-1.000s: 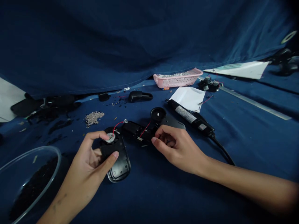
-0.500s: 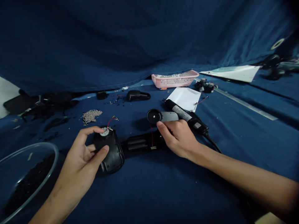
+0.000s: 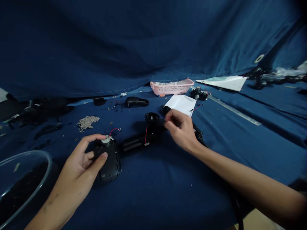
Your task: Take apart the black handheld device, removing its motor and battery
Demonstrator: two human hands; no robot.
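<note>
My left hand [image 3: 82,163] clamps the black casing [image 3: 109,161]; right fingers [image 3: 168,123] pinch the disc piece [image 3: 151,117] at one o'clock; tugging could snap the red wire [image 3: 145,137].

Your black shell [image 3: 109,163] lies flat with a small silver motor [image 3: 106,139] on top; the black battery holder [image 3: 134,144] lies just beside it
</note>
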